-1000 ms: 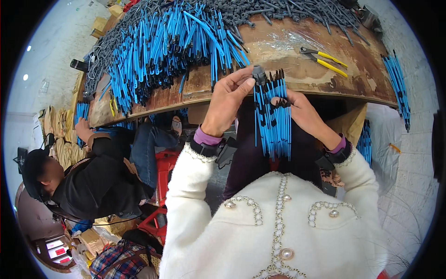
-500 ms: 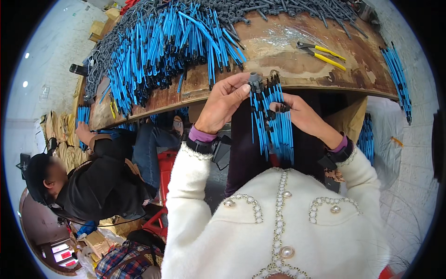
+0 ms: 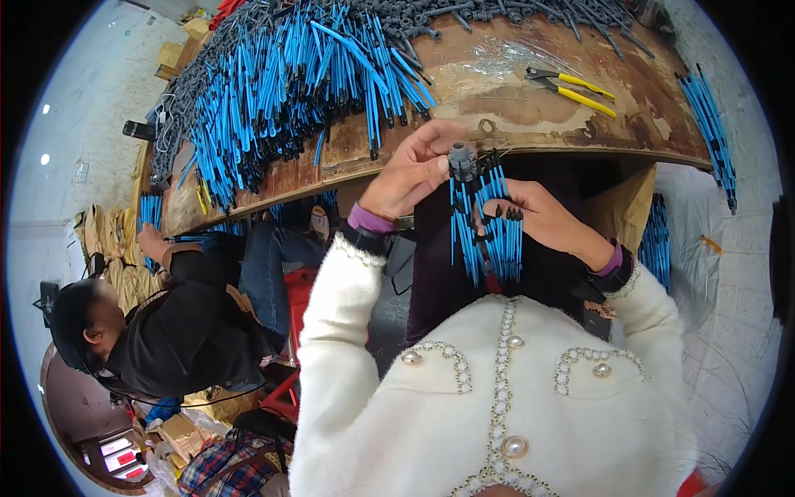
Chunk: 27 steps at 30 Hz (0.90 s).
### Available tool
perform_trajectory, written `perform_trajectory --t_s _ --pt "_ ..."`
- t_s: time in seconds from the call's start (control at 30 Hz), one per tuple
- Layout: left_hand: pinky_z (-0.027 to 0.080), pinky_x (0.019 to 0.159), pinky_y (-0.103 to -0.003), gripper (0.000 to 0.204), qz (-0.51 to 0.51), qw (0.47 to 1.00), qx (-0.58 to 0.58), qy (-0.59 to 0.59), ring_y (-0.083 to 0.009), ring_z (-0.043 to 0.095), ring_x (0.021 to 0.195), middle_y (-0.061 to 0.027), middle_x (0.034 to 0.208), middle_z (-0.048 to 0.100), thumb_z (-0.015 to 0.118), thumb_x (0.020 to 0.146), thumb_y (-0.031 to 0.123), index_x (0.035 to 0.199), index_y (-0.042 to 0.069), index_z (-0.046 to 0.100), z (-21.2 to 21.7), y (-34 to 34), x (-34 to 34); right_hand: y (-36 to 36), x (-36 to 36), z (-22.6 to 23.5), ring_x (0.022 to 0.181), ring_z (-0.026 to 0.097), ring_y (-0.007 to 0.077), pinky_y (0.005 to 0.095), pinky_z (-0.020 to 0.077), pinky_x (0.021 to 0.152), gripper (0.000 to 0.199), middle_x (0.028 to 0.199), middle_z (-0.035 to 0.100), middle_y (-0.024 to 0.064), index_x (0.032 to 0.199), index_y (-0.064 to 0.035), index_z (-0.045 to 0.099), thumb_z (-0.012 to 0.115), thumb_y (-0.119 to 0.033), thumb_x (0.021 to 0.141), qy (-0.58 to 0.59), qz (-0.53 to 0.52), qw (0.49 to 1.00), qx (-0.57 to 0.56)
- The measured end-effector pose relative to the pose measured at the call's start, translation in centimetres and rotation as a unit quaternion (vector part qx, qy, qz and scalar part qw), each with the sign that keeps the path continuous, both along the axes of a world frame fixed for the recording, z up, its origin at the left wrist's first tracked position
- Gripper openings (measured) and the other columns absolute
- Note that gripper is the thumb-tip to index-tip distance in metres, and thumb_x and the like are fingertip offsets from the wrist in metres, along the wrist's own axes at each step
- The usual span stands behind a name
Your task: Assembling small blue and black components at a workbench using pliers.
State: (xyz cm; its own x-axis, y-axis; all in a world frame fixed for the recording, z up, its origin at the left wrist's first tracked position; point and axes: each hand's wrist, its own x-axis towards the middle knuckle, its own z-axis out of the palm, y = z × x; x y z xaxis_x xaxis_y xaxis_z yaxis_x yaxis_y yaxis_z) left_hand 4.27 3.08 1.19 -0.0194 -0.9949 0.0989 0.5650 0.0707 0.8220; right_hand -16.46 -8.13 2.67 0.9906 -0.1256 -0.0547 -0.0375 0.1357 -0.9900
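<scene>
Over my lap, just off the table edge, I hold a bundle of blue strips (image 3: 505,246) with black ends. My right hand (image 3: 551,219) is closed round the bundle from the right, its thumb lying across the strips. A grey ribbed plastic fitting (image 3: 461,159) sits at the upper left of the bundle, with blue strips hanging below it. My left hand (image 3: 407,180) has its thumb against this fitting; its fingers are bent and slightly blurred. Whether the fitting is joined to the strips beneath it is hard to make out.
On the wooden table (image 3: 464,108) lie a heap of blue strips (image 3: 281,99), grey plastic parts (image 3: 530,10) along the far side, and yellow-handled cutting pliers (image 3: 571,89). More blue strips (image 3: 710,137) lie at the right edge. A co-worker in black (image 3: 178,319) sits at left.
The fitting has moved slightly down and right. My left hand's upper fingers have shifted and blurred. My right hand has moved a little lower, still on the strips.
</scene>
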Motion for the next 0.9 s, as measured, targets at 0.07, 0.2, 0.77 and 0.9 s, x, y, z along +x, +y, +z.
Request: perform_trajectory --t_s 0.07,0.2,0.77,0.9 --pt "0.048 0.092 -0.026 0.037 0.106 0.993 -0.026 -0.043 -0.0124 0.058 0.108 -0.0067 0.119 0.062 0.062 0.094 0.010 0.129 0.000 0.054 -1.3 -0.1 -1.0 0.0 -0.3 -0.5 0.082 0.062 0.0101 0.0261 0.0509 0.076 0.015 0.087 0.064 0.0026 0.097 -0.0004 0.060 0.051 -0.012 0.098 -0.013 -0.005 1.000 -0.016" --pt "0.047 0.090 -0.026 0.036 0.191 0.955 0.074 -0.213 -0.0117 0.058 0.107 -0.0066 0.118 0.062 0.063 0.094 0.009 0.128 -0.001 0.054 1.6 1.5 -2.7 0.0 -0.6 -0.9 0.081 0.062 0.0103 0.0263 0.0512 0.075 0.015 0.086 0.064 0.0028 0.097 -0.0006 0.060 0.052 -0.013 0.098 -0.009 -0.034 0.999 -0.030" --pt "0.051 0.072 -0.026 0.031 0.393 0.870 0.126 -0.270 -0.0105 0.062 0.081 -0.0075 0.090 0.067 0.069 0.090 0.012 0.111 -0.007 0.060 4.8 2.3 -9.1 0.9 -0.5 -2.2 0.072 0.060 0.0121 0.0288 0.0496 0.068 0.016 0.079 0.065 0.0076 0.100 0.0006 0.060 0.060 -0.015 0.095 -0.049 -0.079 0.991 -0.094" --pt "0.049 0.069 -0.024 0.028 0.452 0.810 0.064 -0.368 -0.0087 0.059 0.077 -0.0048 0.087 0.066 0.068 0.090 0.013 0.110 -0.006 0.061 3.2 1.6 -9.2 2.1 -0.5 -0.6 0.074 0.059 0.0096 0.0270 0.0503 0.070 0.010 0.082 0.064 0.0022 0.099 0.0012 0.059 0.058 -0.008 0.094 -0.009 -0.135 0.981 -0.140"
